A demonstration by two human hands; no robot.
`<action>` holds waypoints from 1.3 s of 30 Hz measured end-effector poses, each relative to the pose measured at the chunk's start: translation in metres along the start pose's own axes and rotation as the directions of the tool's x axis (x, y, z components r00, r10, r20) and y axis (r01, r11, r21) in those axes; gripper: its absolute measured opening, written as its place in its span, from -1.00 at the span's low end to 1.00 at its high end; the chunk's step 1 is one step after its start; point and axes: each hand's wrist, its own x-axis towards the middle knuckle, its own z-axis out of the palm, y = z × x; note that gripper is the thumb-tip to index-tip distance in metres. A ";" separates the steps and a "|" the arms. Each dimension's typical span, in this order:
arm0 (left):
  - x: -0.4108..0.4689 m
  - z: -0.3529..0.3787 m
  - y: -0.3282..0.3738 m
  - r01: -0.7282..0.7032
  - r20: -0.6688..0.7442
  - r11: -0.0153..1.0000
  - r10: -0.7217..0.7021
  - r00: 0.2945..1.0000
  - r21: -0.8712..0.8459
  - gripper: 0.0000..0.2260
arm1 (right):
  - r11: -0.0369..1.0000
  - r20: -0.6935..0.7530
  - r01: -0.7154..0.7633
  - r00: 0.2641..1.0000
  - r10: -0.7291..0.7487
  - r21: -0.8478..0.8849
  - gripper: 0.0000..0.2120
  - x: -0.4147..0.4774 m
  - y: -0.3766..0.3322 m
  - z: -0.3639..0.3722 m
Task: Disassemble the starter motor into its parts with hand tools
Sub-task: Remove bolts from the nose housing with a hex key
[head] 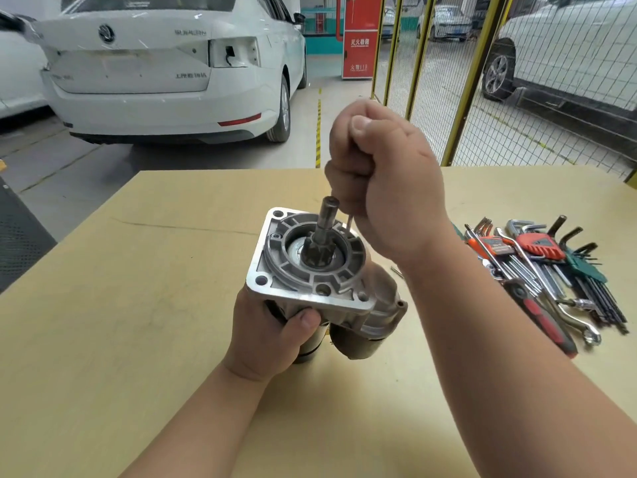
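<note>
At far left, beyond the bench (103,322): a white car (155,74), its rear toward the camera, parked on a grey floor.

Bench: tan board top, bearing the items below.

Left hand (272,336): fingers and thumb curled round the dark body of the starter motor (317,270), just under its flange. The thumb lies across the front.

Starter motor: at the middle of the bench, held upright and tilted slightly. The square silver flange faces up, with a hole at each corner. The lower end is hidden by the hand, so contact with the bench cannot be told.

Shaft (325,222): dark, with a toothed gear at its base. It stands up from the centre of the flange.

Right hand (386,188): above the motor, closed in a fist round a thin metal tool (350,224), thumb on top. The tool's rod runs down from the fist to the right edge of the flange. Its tip is too small to tell.

Red cabinet (360,36): in the background, behind the fist.

Yellow mesh fence (465,81): behind the bench at right, with a second white car (568,46) beyond it.

Tool pile (537,270): at the right of the bench, well apart from the motor. It holds key sets in orange and green holders, a red-handled screwdriver (548,326) and a spanner (582,326).
</note>
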 end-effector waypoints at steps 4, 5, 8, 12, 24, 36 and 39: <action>0.002 0.001 0.000 0.000 0.004 0.999 0.000 1.000 -0.035 -0.64 | 0.988 0.128 -0.089 0.989 0.073 0.126 -0.76 0.003 -0.002 -0.008; 0.002 0.001 0.000 0.001 0.003 0.999 -0.001 1.000 -0.038 -0.60 | 0.982 0.164 -0.114 0.982 0.089 0.150 -0.76 0.004 -0.002 -0.010; 0.002 0.000 0.000 -0.018 0.019 1.000 0.018 1.000 -0.012 -0.64 | 0.953 0.261 -0.201 0.955 0.140 0.226 -0.70 0.008 -0.002 -0.014; 0.001 0.000 0.000 -0.016 0.014 1.000 0.016 1.000 -0.006 -0.63 | 0.889 0.432 -0.308 0.890 0.144 0.338 -0.73 0.014 0.000 -0.019; 0.004 -0.001 -0.001 -0.037 0.007 0.998 0.038 0.999 -0.051 -0.69 | 0.822 0.626 -0.464 0.759 0.178 0.329 -0.87 0.023 -0.001 -0.021; 0.002 0.000 0.000 0.008 0.016 0.997 -0.006 1.000 -0.082 -0.73 | 0.971 -0.102 0.091 0.988 -0.116 -0.222 -0.80 -0.017 -0.001 0.005; 0.001 0.000 0.000 0.011 0.022 0.997 -0.009 1.000 -0.073 -0.67 | 0.900 -0.152 0.150 0.961 -0.230 -0.408 -0.80 -0.018 0.002 0.013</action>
